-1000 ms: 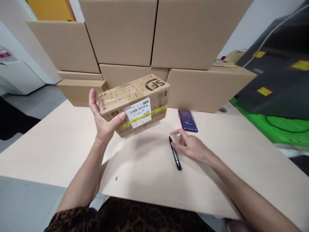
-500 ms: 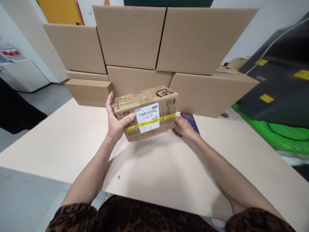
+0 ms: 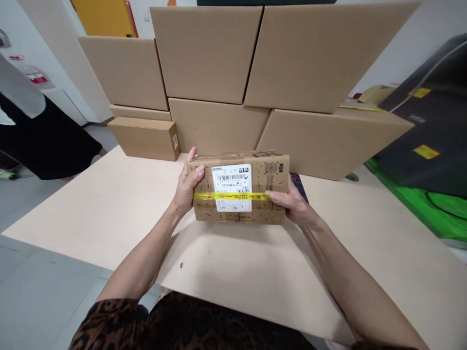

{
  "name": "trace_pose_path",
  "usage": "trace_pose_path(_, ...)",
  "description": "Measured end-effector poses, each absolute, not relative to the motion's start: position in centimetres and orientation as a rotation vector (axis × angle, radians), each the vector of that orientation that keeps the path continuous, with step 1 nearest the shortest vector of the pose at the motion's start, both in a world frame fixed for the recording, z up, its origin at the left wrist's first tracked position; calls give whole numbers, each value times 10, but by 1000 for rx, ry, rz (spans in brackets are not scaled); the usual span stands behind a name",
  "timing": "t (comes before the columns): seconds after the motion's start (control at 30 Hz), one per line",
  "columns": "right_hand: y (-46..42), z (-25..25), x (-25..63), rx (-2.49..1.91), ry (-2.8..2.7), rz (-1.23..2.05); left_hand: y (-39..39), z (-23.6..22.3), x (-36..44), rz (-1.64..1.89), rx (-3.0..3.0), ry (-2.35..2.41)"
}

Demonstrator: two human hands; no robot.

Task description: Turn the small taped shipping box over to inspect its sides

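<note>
A small cardboard parcel [image 3: 262,182] with a white barcode label and a yellow tape band stands on its long side on the pale table [image 3: 109,209], label facing me. My left hand [image 3: 188,187] grips its left end, thumb on the front face. My right hand [image 3: 294,204] grips its right end, thumb laid along the yellow band. A phone [image 3: 301,187] lies just behind my right hand, mostly hidden by the parcel. The black marker seen earlier is out of sight.
Large plain cardboard boxes [image 3: 211,53] are stacked along the table's far edge, with a small flat box [image 3: 144,138] at their left foot. A person in dark clothes [image 3: 44,136] stands at far left. A black and green machine [image 3: 430,146] sits at right.
The marker lay on the table under my right hand, then that hand moved up to the parcel's right end. The parcel turned label-forward and came down onto the table, held by both hands.
</note>
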State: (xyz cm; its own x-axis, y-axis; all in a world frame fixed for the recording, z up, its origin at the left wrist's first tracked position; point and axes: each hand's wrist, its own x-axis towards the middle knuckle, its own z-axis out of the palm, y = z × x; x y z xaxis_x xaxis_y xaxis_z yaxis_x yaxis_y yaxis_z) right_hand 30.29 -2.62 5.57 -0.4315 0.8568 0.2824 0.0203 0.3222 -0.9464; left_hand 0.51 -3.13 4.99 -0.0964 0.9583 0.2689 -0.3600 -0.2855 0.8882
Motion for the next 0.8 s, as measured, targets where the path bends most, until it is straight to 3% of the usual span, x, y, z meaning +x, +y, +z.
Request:
trace_pose_path(0.63, -32, 33, 286, -736, -1944, 271, -31, 48, 17, 1868, 1071, 966)
trace_pose_path(0.8, -47, 40, 272, -778, -1953, 130, -35, 39, 17, 2041, 1574, 1307)
